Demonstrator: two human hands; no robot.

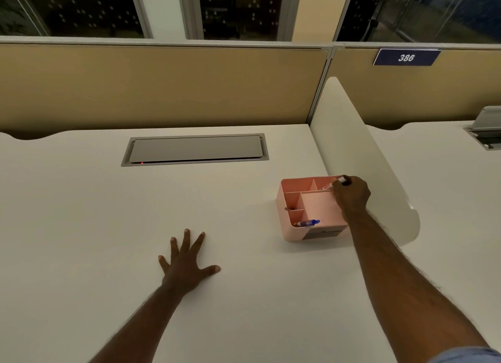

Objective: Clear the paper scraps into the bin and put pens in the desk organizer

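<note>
Flat on the desk (81, 227) my left hand (187, 265) idles; right hand (352, 194) grips last pen (329, 185) into organizer (291, 233), no scraps visible.

A pale desk and what rests on it

The white desk (81, 213) carries a pink organizer (311, 227) near its right edge, beside the divider panel (360, 156). The left hand (187, 262) lies flat, fingers spread, on the surface, well apart from the organizer. A grey cable hatch (195, 148) sits flush near the back.

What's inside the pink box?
The pink box has a blue pen in a front slot. The right hand holds a red pen in a back slot. The hand covers the right side of the box.
</note>
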